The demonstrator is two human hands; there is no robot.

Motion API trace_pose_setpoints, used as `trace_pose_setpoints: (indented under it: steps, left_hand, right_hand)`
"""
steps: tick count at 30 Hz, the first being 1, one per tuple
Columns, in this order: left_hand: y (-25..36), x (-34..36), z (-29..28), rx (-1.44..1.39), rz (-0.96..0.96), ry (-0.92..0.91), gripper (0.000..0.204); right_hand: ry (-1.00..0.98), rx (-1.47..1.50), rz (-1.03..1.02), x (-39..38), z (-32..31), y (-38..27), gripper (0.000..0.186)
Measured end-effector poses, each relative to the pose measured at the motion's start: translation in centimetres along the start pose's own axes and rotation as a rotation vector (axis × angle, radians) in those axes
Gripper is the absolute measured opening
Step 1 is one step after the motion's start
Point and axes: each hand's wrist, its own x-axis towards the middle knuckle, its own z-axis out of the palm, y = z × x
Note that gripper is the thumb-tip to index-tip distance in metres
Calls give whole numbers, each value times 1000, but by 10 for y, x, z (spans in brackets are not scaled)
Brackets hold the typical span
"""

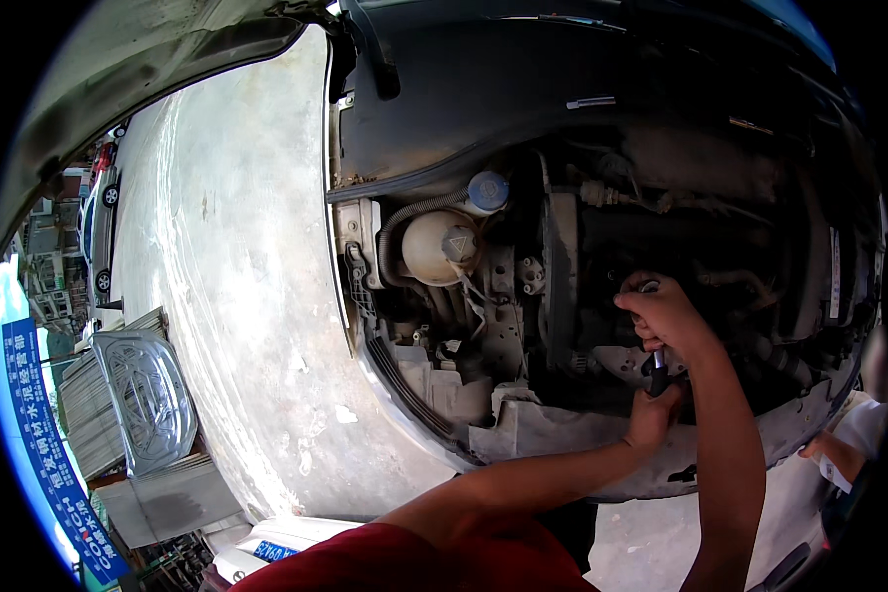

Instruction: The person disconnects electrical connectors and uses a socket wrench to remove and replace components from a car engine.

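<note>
At the left of the frame, outside the car, a blue sign (44, 454) stands beyond a large silver panel (153, 400), which leans well apart from the work; pale concrete ground (247, 296) stretches between that panel and the car. Moving right, I come to the open engine bay, where a round, yellowed reservoir (430, 249) with a dark cap sits beside a blue cap (487, 191) and a ribbed hose (405, 212). Above centre, a small silver cylinder (590, 103) lies on a dark body panel. A long upright bar (560, 286) rises just left of the hands and leaves little room for a swing that way. Right of centre, low in the bay, is a metal hand tool (658, 361) with a black grip. The left hand (651, 416) is closed around the grip's lower end; the right hand (661, 312) is curled tightly over the upper end, hiding most of it, so I cannot tell what the tip touches. I judge the tool rigid, fairly heavy for its size and hard to damage, though its bare metal could slip if oily; the black grip looks the surest hold. Right of the hands, bent pipes (740, 281) crowd the space, and at the far right another person's hand (814, 449) shows beside a white sleeve.
</note>
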Motion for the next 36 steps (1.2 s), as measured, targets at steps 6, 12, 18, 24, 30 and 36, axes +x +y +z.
trace_pose_setpoints:
  steps: [6, 12, 18, 24, 30, 36]
  left_hand:
    - [89, -60, -97, 756, 251, 77, 53]
    - [349, -45, -224, 813, 1125, 637, 27]
    - [468, 54, -167, 958, 1322, 738, 36]
    - [433, 137, -91, 1618, 1583, 683, 37]
    - [430, 149, -86, 1590, 1583, 631, 43]
    - [427, 147, -86, 1652, 1539, 744, 46]
  right_hand:
    - [159, 691, -75, 17, 49, 24, 19]
    - [326, 1893, -531, 40, 111, 5, 36]
    - [503, 1476, -372, 34, 97, -6, 27]
    - [318, 1253, -269, 22, 87, 4, 12]
    - [27, 366, -67, 0, 15, 10, 12]
    - [-37, 130, -75, 7, 15, -9, 13]
